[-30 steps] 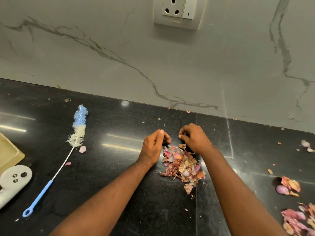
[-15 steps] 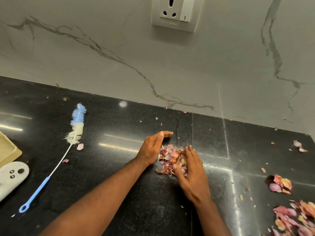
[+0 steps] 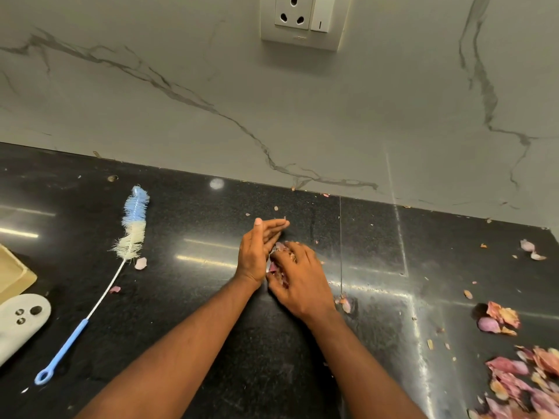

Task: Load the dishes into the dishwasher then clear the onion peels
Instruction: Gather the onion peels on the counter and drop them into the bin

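Note:
A small heap of pink and purple onion peels (image 3: 279, 247) lies on the black counter (image 3: 187, 313), mostly hidden between my hands. My left hand (image 3: 257, 252) stands on its edge beside the heap with fingers straight, forming a wall on the left. My right hand (image 3: 299, 282) covers the heap from the right, and its fingers curl over the peels and gather them against the left palm. More peels lie at the bottom right (image 3: 526, 385), with a small cluster (image 3: 499, 320) above them and two pieces (image 3: 531, 251) farther back.
A blue and white bottle brush (image 3: 130, 231) lies at the left, a loose peel (image 3: 140, 263) beside it. A white gadget (image 3: 21, 322) and a beige tray (image 3: 13, 273) sit at the left edge. The marble wall carries a socket (image 3: 305, 19).
My right hand has swung round from behind the heap to its right side and now closes over the peels. My left hand has straightened its fingers. The heap has been pressed together.

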A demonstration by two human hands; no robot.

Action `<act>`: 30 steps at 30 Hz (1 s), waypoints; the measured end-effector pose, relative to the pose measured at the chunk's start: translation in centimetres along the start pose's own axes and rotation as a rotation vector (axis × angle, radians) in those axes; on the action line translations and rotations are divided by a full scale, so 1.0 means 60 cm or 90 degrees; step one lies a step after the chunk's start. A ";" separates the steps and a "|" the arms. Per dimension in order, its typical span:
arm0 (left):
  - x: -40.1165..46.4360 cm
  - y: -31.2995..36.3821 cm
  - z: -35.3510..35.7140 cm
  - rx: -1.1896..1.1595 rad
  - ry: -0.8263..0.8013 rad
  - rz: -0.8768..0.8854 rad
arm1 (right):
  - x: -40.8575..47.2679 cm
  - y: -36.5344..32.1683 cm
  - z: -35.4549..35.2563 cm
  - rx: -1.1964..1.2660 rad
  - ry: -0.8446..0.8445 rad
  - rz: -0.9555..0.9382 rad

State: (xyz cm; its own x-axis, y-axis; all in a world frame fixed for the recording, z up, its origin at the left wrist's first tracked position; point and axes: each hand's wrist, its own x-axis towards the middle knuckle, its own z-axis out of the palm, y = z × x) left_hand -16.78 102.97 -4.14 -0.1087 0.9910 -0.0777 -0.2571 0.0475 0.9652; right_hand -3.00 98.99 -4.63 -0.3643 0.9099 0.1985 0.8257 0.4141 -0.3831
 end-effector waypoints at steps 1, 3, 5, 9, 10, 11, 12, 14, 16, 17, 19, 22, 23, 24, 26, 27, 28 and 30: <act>0.001 0.000 0.000 -0.005 0.004 -0.002 | 0.004 -0.001 -0.001 0.001 0.014 -0.019; 0.002 -0.001 0.001 0.002 0.004 -0.004 | 0.006 -0.002 -0.002 -0.019 0.036 -0.051; 0.001 -0.004 0.002 0.001 0.001 -0.001 | 0.004 -0.002 -0.001 -0.043 0.063 -0.091; 0.001 -0.007 0.002 -0.003 -0.002 0.010 | -0.012 0.002 -0.002 -0.077 0.094 -0.142; 0.000 -0.007 0.003 0.005 -0.006 0.016 | -0.014 0.004 -0.004 -0.059 0.093 -0.132; -0.001 -0.008 0.003 0.016 -0.012 0.021 | -0.016 0.005 -0.007 -0.015 0.099 -0.101; -0.001 -0.010 0.004 0.029 -0.017 0.027 | -0.016 0.006 -0.009 0.059 0.117 -0.042; -0.002 -0.015 0.002 0.073 -0.027 0.051 | -0.014 0.006 -0.025 0.305 0.156 0.144; -0.004 -0.019 0.001 0.158 -0.048 0.087 | -0.013 0.021 -0.049 0.577 0.216 0.300; -0.006 -0.019 0.002 0.212 -0.064 0.100 | -0.016 0.037 -0.060 0.662 0.254 0.336; -0.013 -0.020 0.006 0.339 -0.107 0.126 | -0.030 0.078 -0.081 0.767 0.321 0.375; -0.018 -0.031 0.024 0.659 -0.209 0.201 | -0.052 0.123 -0.092 0.859 0.422 0.419; -0.019 -0.035 0.033 0.767 -0.246 0.214 | -0.056 0.131 -0.090 0.878 0.447 0.424; -0.019 -0.037 0.039 0.854 -0.275 0.220 | -0.056 0.134 -0.088 0.889 0.457 0.424; -0.027 -0.039 0.050 0.932 -0.327 0.225 | -0.051 0.134 -0.087 0.889 0.447 0.416; -0.035 -0.040 0.055 0.932 -0.356 0.231 | -0.048 0.135 -0.088 0.897 0.440 0.416; -0.045 -0.042 0.061 0.924 -0.388 0.246 | -0.046 0.135 -0.089 0.917 0.436 0.419; -0.070 -0.051 0.079 0.904 -0.465 0.294 | -0.046 0.140 -0.092 0.949 0.435 0.425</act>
State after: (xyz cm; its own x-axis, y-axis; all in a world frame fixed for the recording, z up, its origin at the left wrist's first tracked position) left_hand -10.99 99.23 -5.60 0.6266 0.7793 -0.0091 0.7326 -0.5851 0.3478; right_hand 7.32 99.84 -3.44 0.3886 0.9067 -0.1640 -0.4548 0.0340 -0.8899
